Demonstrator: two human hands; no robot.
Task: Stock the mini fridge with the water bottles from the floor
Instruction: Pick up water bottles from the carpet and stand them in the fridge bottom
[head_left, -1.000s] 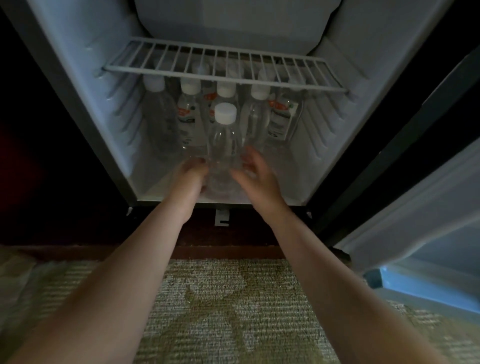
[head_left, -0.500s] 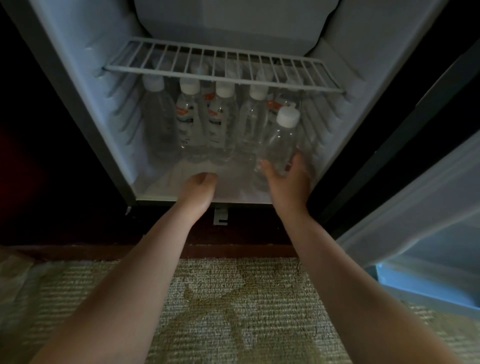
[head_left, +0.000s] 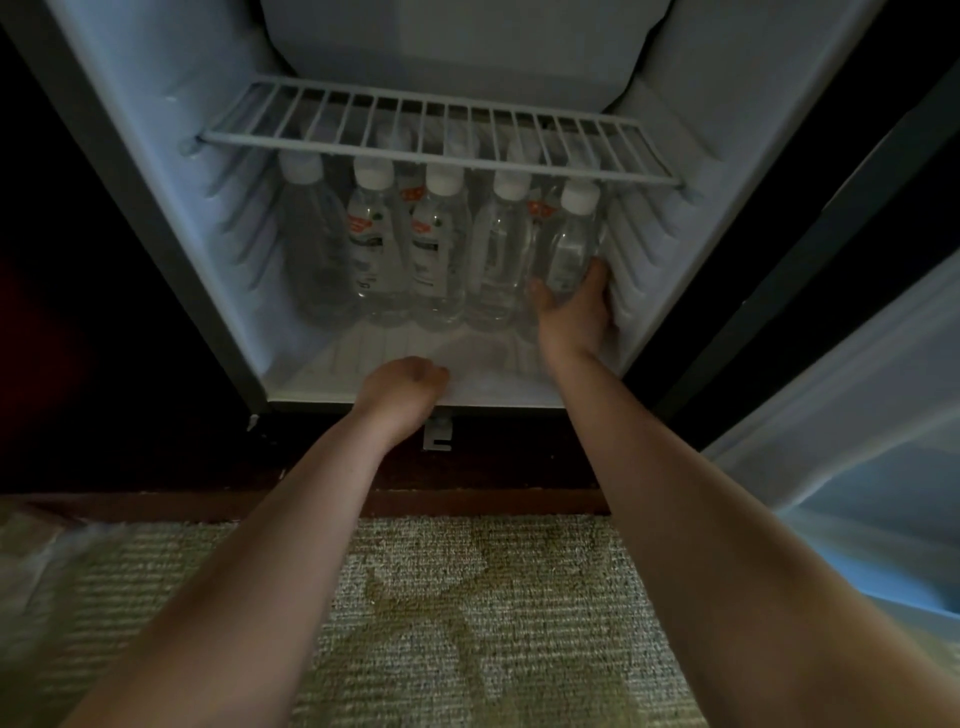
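The mini fridge (head_left: 171, 171) stands open in front of me. Several clear water bottles with white caps (head_left: 436, 249) stand in a row on its floor under the wire shelf (head_left: 441, 140). My right hand (head_left: 571, 312) grips the lower part of one more bottle (head_left: 569, 244), upright at the right end of the row, close to the right wall. My left hand (head_left: 402, 387) rests on the front edge of the fridge floor with fingers curled under, holding nothing.
The fridge door (head_left: 857, 415) hangs open at the right. A patterned carpet (head_left: 467, 623) covers the floor below. Crinkled clear plastic (head_left: 36, 551) lies at the far left. Dark cabinet wood (head_left: 78, 312) surrounds the fridge.
My right hand has carried the bottle from the middle front to the right end of the row, deeper in. My left hand let go and dropped back to the front edge.
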